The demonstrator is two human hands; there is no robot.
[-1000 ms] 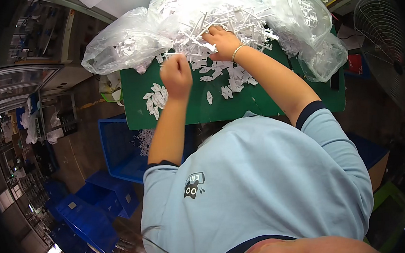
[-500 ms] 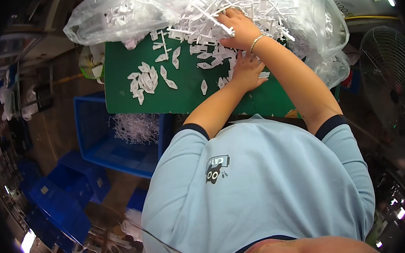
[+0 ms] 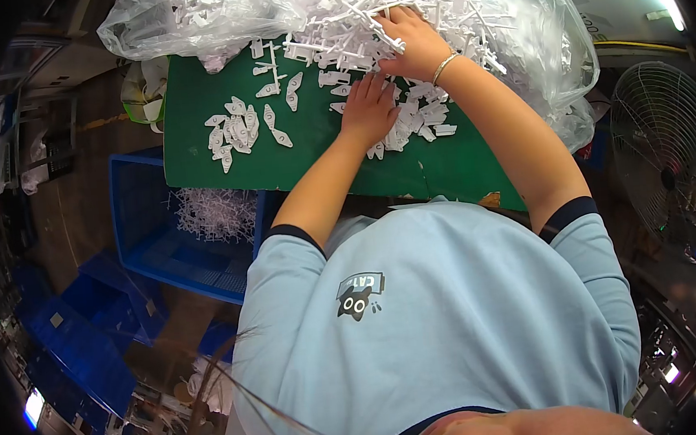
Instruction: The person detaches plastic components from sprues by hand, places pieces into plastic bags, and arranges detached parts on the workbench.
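Note:
My left hand (image 3: 370,111) lies palm down on the green tabletop, fingers stretched out and slightly apart. It covers some small white plastic parts at the edge of a loose cluster (image 3: 415,118). My right hand (image 3: 418,46), with a bracelet at the wrist, rests against a large heap of white plastic sprues and parts (image 3: 334,34). Its fingers are extended and spread on the heap; nothing is plainly gripped, though the palm side is hidden. Farther left are a small pile of flat, diamond-shaped white pieces (image 3: 235,132) and a few single ones (image 3: 277,126).
Clear plastic bags of white parts stand at the back left (image 3: 194,21) and right (image 3: 552,54). Below the left table edge (image 3: 263,179), a blue crate (image 3: 184,267) holds thin white sprue scrap (image 3: 217,214). A fan (image 3: 666,151) stands to the right.
My left hand has moved left across the table, uncovering the loose white cluster near the front. My right hand stays at the heap. The whole view has shifted slightly.

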